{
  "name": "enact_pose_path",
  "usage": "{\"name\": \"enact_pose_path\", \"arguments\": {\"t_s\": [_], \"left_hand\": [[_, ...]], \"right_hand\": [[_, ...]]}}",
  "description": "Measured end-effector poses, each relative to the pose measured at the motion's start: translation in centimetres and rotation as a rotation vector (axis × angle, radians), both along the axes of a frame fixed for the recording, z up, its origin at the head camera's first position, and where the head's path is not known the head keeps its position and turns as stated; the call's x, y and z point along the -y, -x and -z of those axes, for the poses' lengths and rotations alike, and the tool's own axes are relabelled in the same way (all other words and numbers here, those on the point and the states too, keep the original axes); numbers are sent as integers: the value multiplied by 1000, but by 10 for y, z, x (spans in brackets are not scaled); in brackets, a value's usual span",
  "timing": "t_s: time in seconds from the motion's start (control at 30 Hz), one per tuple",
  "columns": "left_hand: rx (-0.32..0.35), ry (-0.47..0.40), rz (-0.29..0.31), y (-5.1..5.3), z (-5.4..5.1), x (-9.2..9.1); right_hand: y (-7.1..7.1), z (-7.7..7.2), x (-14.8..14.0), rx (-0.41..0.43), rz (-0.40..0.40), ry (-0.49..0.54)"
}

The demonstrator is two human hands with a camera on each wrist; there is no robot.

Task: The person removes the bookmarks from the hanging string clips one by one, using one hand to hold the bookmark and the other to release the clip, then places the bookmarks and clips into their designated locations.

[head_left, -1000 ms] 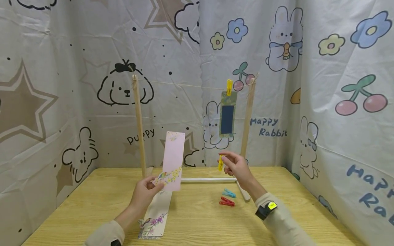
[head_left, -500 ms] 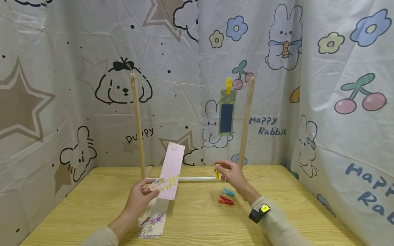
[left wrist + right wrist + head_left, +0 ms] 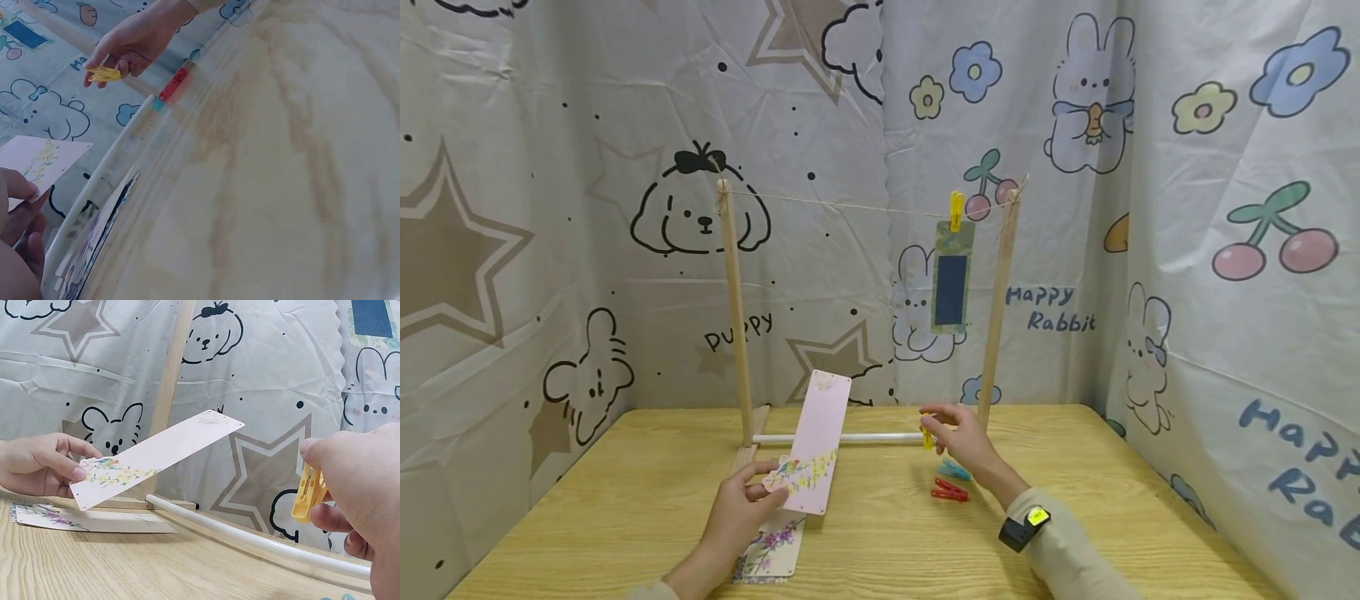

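My left hand (image 3: 740, 508) pinches a pink bookmark (image 3: 818, 425) by its lower left edge, near the printed bird and yellow flowers. The bookmark is tilted and held above the table. Below it lies a white bookmark (image 3: 778, 548) with purple flowers, partly covered, on top of at least one more card. My right hand (image 3: 964, 442) pinches a yellow clothespin (image 3: 306, 495) between thumb and fingers, apart from the bookmark. Close under this hand, a blue clothespin (image 3: 955, 470) and a red clothespin (image 3: 951, 490) lie on the table.
A thin string (image 3: 842, 203) runs between two wooden posts (image 3: 735, 317). Near its right end, another yellow clothespin (image 3: 956, 212) holds a green and dark blue bookmark (image 3: 952, 287). A white rod (image 3: 880, 438) joins the posts at the bottom. Patterned cloth surrounds the wooden table (image 3: 880, 550).
Both hands have come down toward the table, the left with the pink bookmark and the right with the yellow clothespin. The right hand has also shifted slightly left. The bookmark leans more.
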State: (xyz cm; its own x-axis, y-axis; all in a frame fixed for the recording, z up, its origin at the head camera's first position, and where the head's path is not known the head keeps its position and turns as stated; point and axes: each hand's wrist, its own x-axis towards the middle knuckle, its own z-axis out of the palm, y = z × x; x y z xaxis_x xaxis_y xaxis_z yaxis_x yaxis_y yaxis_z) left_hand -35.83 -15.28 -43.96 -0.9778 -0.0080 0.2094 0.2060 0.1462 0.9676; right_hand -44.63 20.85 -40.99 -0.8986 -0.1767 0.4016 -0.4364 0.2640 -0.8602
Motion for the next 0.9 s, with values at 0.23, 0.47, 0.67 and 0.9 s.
{"name": "enact_pose_path", "arguments": {"t_s": [0.23, 0.47, 0.67, 0.9], "left_hand": [[21, -2, -29, -2, 0, 0], [25, -4, -35, -6, -2, 2], [30, 17, -33, -9, -2, 6], [73, 79, -54, -15, 0, 14]], "right_hand": [[0, 4, 0, -25, -4, -37], [2, 9, 2, -24, 5, -71], [4, 13, 4, -33, 40, -161], [11, 22, 6, -52, 77, -267]]}}
